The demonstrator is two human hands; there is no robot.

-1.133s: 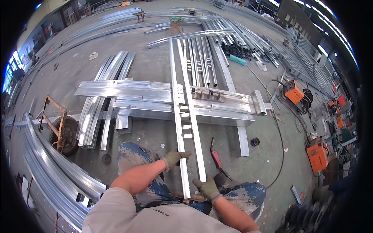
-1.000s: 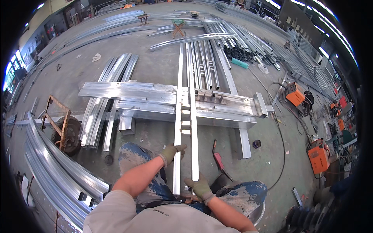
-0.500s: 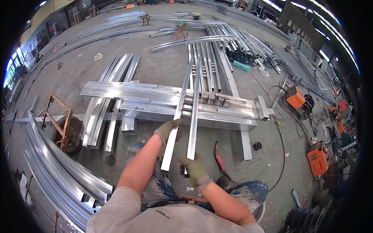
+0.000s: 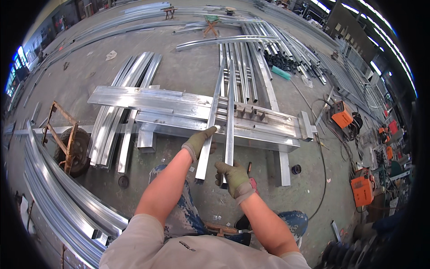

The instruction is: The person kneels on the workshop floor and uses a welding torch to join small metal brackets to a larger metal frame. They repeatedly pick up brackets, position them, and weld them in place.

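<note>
My left hand, in an olive work glove, is closed around a long silver square metal tube below its middle. A second square metal tube runs nearly parallel to its right, and my right hand, gloved too, grips its near end. Short crosspieces show between the two tubes. Both lie sloping across a low metal workbench of thick silver beams, with their near ends jutting toward me. Partly hidden behind my right hand is a red-handled welding torch on the floor.
Stacked metal profiles lie left of the bench, with longer channels nearer me. A rusty wheeled cart stands between. Orange welding machines and cables are on the right. Bundled tubes lie beyond the bench.
Both hands and the two tubes have moved forward, away from me, and slightly right. My right hand now covers most of the welding torch. Both hands keep their grip.
</note>
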